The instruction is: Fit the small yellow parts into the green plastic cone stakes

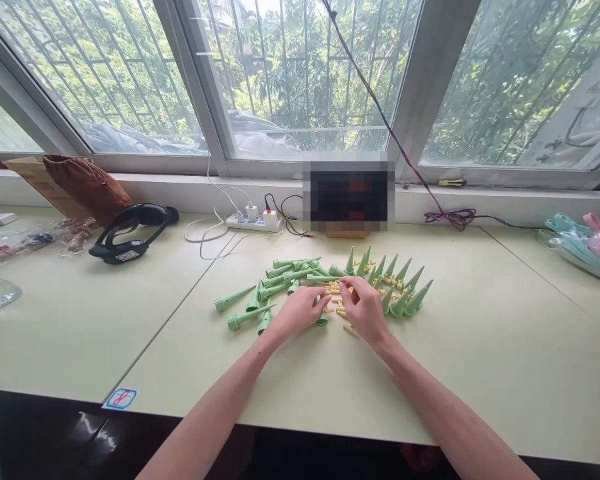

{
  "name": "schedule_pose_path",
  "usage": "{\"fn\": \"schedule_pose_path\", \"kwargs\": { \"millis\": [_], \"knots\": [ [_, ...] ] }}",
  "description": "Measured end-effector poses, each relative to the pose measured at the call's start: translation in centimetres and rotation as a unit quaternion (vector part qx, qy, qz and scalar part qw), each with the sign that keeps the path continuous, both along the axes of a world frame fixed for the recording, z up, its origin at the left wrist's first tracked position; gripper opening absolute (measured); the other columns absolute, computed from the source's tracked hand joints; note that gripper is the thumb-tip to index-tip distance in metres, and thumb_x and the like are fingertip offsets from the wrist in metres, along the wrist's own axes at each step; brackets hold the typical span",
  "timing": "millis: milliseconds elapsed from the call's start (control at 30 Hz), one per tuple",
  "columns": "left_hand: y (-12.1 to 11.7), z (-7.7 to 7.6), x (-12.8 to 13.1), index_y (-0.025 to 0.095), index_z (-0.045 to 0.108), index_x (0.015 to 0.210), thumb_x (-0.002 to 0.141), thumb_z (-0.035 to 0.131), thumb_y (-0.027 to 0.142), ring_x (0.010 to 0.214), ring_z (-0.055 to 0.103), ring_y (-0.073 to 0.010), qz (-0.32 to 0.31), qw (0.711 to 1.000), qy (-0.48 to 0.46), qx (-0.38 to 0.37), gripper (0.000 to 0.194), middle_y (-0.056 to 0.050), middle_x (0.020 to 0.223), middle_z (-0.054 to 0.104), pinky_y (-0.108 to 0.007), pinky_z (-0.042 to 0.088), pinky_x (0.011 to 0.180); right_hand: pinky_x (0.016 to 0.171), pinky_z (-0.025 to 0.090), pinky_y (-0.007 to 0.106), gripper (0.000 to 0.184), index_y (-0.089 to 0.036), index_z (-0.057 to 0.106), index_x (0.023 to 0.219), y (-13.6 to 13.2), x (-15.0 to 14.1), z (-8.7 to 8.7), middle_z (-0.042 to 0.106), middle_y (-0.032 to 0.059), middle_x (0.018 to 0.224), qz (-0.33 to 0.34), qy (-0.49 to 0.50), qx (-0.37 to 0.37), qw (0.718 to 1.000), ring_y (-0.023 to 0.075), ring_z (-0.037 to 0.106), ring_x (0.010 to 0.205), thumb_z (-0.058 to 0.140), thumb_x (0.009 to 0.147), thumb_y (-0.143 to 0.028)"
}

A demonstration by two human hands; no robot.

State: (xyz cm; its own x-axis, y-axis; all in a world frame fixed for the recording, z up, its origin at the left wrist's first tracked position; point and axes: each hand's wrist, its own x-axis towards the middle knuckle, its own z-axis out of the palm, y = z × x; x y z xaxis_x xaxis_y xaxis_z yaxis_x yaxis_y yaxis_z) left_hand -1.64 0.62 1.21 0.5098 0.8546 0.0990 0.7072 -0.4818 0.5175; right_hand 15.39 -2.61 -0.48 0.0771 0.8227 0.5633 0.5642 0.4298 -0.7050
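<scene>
My left hand (305,310) is curled low over a pile of green plastic plant-watering spikes (290,275). Thumb and fingertips come close together; what lies between them is hidden. One green spike (321,320) shows its wide end just beneath this hand. To its right, my right hand (364,308) has its fingers bent in a pinch, with something too small to make out at the tips. Small yellow valve pieces (349,329) lie between and under both hands. Beyond my right hand, several green spikes (419,298) stand point up in rows, with yellow pieces among them.
Behind the spikes are a power strip (255,221) with white cables and a blurred dark box (350,193). Black headphones (130,233) and a brown pouch (87,187) lie left. A cable bundle (453,218) and bagged straps (580,243) lie right. The table's front edge (340,435) is near me.
</scene>
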Motion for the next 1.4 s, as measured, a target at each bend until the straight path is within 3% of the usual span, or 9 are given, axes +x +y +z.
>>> {"fn": "schedule_pose_path", "kwargs": {
  "millis": [233,500,767,967,1167,1400],
  "knots": [
    [0.14,-0.27,0.21,0.02,0.052,0.068,0.093,0.037,0.03,0.055,0.04,-0.0144,-0.028,0.997,-0.068,0.023,0.031,0.0,0.061,0.05,-0.026,0.03,0.055,0.056,0.043,0.027,0.019,-0.019,0.064,0.095,-0.06,-0.1,0.15,0.063,0.003,0.084,-0.007,0.009,-0.001,1.0,0.0116,0.047,0.055,0.047,0.096,-0.027],
    [0.34,-0.13,0.26,0.02,0.061,0.093,0.094,0.038,0.03,0.063,0.049,-0.0131,-0.023,0.987,-0.158,-0.011,0.025,0.0,0.073,0.06,-0.025,0.039,0.061,0.057,0.043,0.027,0.02,-0.019,0.064,0.096,-0.19,-0.11,0.41,0.063,0.0036,0.084,-0.008,0.016,0.0,1.0,0.0123,0.048,0.056,0.046,0.096,-0.029],
    [0.61,-0.2,0.39,0.02,0.058,0.096,0.096,0.039,0.034,0.058,0.044,-0.0088,-0.003,0.967,-0.25,-0.047,0.024,0.001,0.078,0.057,-0.021,0.039,0.053,0.059,0.043,0.027,0.019,-0.019,0.063,0.095,-0.3,-0.24,0.35,0.063,0.0031,0.083,0.0,0.017,0.001,1.0,0.0121,0.048,0.056,0.047,0.096,-0.029],
    [0.61,-0.2,0.46,0.019,0.055,0.097,0.096,0.041,0.039,0.064,0.051,-0.0106,0.001,0.941,-0.326,-0.087,0.024,-0.002,0.084,0.058,-0.022,0.043,0.053,0.059,0.044,0.028,0.02,-0.019,0.063,0.094,-0.33,-0.42,0.44,0.064,0.0037,0.084,0.007,0.017,0.005,1.0,0.0122,0.048,0.055,0.046,0.096,-0.029],
    [0.53,-0.07,0.49,0.02,0.054,0.097,0.097,0.041,0.04,0.063,0.052,-0.011,0.008,0.938,-0.337,-0.084,0.024,-0.002,0.083,0.059,-0.022,0.042,0.052,0.059,0.044,0.028,0.019,-0.019,0.063,0.095,-0.37,-0.44,0.49,0.063,0.0031,0.084,0.012,0.016,0.009,1.0,0.0119,0.047,0.054,0.047,0.096,-0.029],
    [0.66,-0.24,0.53,0.02,0.054,0.096,0.097,0.039,0.036,0.057,0.044,-0.0092,0.049,0.947,-0.317,-0.013,0.022,0.0,0.075,0.056,-0.022,0.037,0.051,0.058,0.044,0.028,0.018,-0.02,0.062,0.095,-0.57,-0.62,0.53,0.065,0.0034,0.086,0.039,0.01,0.007,0.999,0.0121,0.047,0.054,0.047,0.096,-0.029]
  ]
}}
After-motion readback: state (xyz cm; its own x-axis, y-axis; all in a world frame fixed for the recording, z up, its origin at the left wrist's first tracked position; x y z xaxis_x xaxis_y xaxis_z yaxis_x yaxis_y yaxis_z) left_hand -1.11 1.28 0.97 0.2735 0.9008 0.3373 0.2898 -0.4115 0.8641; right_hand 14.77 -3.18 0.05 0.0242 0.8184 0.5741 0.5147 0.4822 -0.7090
